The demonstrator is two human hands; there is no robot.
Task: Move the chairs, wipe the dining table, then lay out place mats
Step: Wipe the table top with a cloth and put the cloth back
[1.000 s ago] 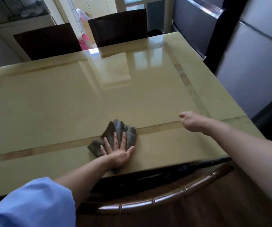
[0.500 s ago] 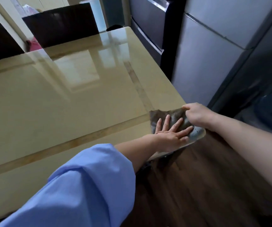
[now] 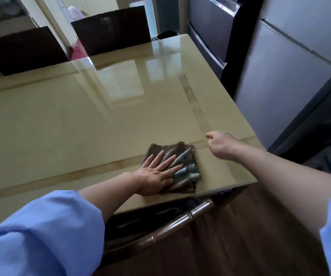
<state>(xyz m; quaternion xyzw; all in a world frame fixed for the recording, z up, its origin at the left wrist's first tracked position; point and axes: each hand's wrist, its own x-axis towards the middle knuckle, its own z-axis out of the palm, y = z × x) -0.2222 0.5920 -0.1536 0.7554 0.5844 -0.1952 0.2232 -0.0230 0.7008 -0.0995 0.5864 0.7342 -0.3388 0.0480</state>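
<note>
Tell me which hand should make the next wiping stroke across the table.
Left. The left hand already lies flat, fingers spread, on the cloth near the table's front edge. The right hand is loosely closed beside the cloth, holding nothing.

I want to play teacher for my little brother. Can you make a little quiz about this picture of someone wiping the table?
1. True or false: the left hand lies flat with spread fingers on the dark cloth.
2. What is the right hand holding? A) a place mat B) nothing C) a corner of the cloth
3. Fill in: the cloth lies near the table's ____ front corner.

Key:
1. True.
2. B: it is a loose fist, just right of the cloth and not touching it.
3. Right, on the side of the grey fridge.
</note>
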